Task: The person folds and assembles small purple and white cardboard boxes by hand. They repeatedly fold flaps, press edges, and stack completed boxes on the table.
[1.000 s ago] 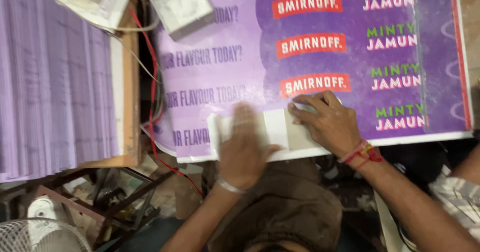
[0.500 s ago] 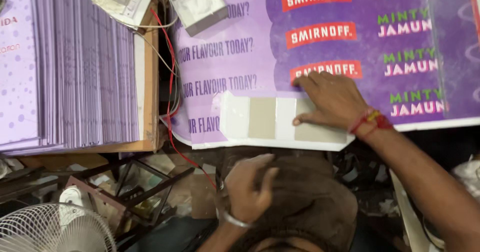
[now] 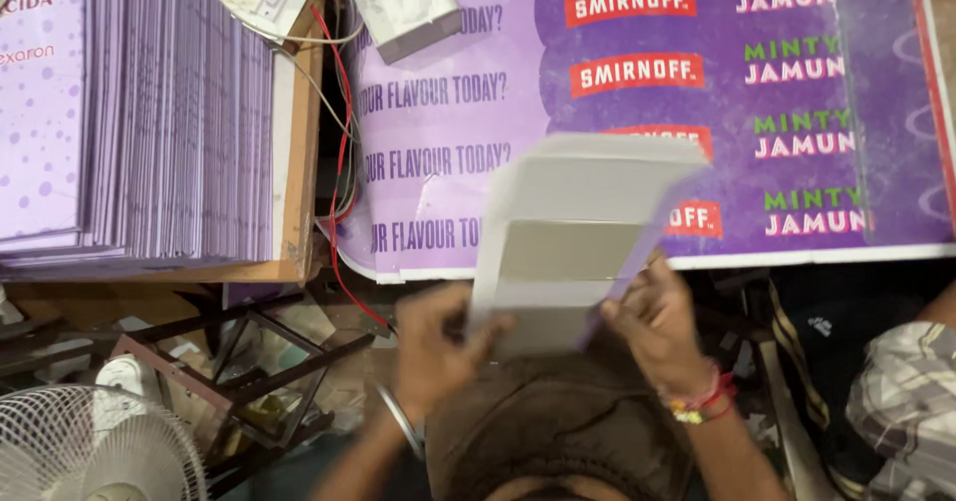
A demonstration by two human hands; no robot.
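Observation:
Both my hands hold a folded white card piece (image 3: 573, 232) with a grey-brown panel in its middle, lifted and tilted above the near edge of the large purple printed sheet (image 3: 797, 93). My left hand (image 3: 433, 347) grips its lower left edge. My right hand (image 3: 662, 327), with red thread bands at the wrist, grips its lower right edge. The card is blurred from motion.
A tall stack of purple printed sheets (image 3: 139, 123) lies on a wooden board at the left. A grey box (image 3: 403, 8) and wires sit at the top. A white fan (image 3: 90, 451) and a metal frame (image 3: 249, 381) stand below left. A person's checked sleeve (image 3: 901, 401) is at the right.
The white card lay flat on the purple sheet under my right hand. Now both hands have lifted it off the sheet and tilted it up; my left hand came up from below.

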